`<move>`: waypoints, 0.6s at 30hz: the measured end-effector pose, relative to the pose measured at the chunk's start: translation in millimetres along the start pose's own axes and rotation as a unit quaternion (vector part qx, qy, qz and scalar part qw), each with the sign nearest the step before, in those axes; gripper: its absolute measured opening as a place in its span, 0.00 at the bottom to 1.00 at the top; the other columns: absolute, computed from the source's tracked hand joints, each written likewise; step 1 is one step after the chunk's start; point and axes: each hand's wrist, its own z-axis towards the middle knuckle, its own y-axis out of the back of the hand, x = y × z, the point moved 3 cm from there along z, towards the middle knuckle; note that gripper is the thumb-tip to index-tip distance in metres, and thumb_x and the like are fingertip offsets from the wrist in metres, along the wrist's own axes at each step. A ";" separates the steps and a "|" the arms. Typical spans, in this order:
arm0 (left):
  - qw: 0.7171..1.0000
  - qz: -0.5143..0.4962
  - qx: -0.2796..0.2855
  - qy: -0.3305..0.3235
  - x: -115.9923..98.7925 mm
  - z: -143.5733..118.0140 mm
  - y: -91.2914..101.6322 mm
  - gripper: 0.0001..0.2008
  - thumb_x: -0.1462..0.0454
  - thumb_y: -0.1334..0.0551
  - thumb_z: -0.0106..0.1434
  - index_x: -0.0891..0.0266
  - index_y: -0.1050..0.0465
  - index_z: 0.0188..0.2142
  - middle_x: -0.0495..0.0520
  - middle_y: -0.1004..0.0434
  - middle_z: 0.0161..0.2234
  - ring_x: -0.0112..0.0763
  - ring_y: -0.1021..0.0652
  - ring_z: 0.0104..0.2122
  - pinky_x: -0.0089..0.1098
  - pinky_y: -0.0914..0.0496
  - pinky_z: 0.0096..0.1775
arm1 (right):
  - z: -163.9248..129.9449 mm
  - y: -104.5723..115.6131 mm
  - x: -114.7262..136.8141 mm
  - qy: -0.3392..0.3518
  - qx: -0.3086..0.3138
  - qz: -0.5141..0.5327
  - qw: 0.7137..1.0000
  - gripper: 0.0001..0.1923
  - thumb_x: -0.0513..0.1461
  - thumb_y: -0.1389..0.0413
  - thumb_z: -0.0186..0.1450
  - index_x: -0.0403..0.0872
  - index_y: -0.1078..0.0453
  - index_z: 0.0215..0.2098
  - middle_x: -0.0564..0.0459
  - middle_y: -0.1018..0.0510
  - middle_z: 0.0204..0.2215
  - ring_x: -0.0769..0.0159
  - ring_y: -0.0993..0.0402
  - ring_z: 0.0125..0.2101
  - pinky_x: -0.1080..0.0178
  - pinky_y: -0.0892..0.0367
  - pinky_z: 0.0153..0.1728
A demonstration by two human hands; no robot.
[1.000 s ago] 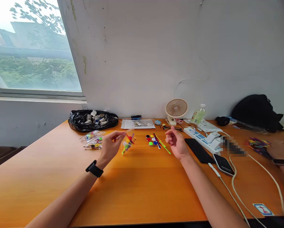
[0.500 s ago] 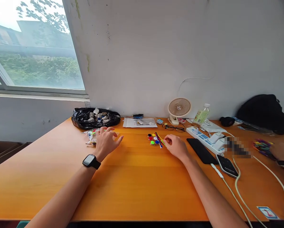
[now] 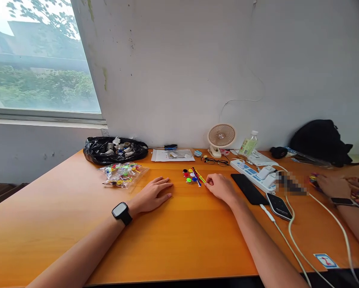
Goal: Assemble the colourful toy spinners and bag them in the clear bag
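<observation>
A: Left hand (image 3: 152, 196)?
B: Flat on the table (image 3: 182, 236), palm down, fingers spread, holding nothing. Just left of frame centre. Watch (image 3: 121, 212) on the wrist.

A: Right hand (image 3: 220, 186)?
B: Right of centre, curled, fingertips at the sticks (image 3: 199, 177). Looks like a pinch on the near end of one, but too small to tell for sure.

A: Where's the rest of the kit?
B: Discs (image 3: 189, 175) in a small cluster touching the sticks, just left of the right hand. Bag (image 3: 123, 175) of more coloured parts sits above and left of the left hand, apart from it.

A: Around that?
B: Black bag (image 3: 113, 150) by the wall, upper left of the table. Fan (image 3: 221, 137), bottle (image 3: 248, 145), glasses (image 3: 214, 161) at centre back. Power strip (image 3: 251, 173) and phone (image 3: 248, 189) right of the right hand. Another person's hand (image 3: 332, 185) at the right edge.
</observation>
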 end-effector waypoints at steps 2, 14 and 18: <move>1.000 0.006 -0.006 0.009 4.4 0.6 0.6 0.26 0.49 0.44 0.75 0.51 0.30 0.67 0.56 0.34 0.70 0.52 0.36 0.70 0.51 0.40 0.69 | 0.3 0.1 -0.2 -0.004 -0.001 0.001 1.000 0.04 0.37 0.38 0.66 0.48 0.22 0.32 0.48 0.17 0.31 0.61 0.23 0.31 0.63 0.48 0.27; 0.978 0.075 -0.121 0.150 53.2 -0.2 17.9 0.22 0.50 0.41 0.71 0.61 0.23 0.55 0.66 0.24 0.59 0.58 0.29 0.62 0.54 0.34 0.63 | 3.9 6.8 -2.9 -0.007 -0.089 0.100 0.991 0.07 0.39 0.41 0.66 0.47 0.25 0.30 0.48 0.17 0.30 0.61 0.24 0.30 0.63 0.40 0.31; 0.987 0.039 -0.107 0.115 46.4 1.5 16.3 0.21 0.52 0.41 0.71 0.62 0.23 0.55 0.66 0.24 0.60 0.55 0.27 0.61 0.51 0.33 0.63 | 5.0 4.6 3.0 0.054 -0.088 0.248 0.963 0.08 0.41 0.42 0.66 0.47 0.28 0.30 0.49 0.18 0.28 0.62 0.24 0.29 0.63 0.35 0.31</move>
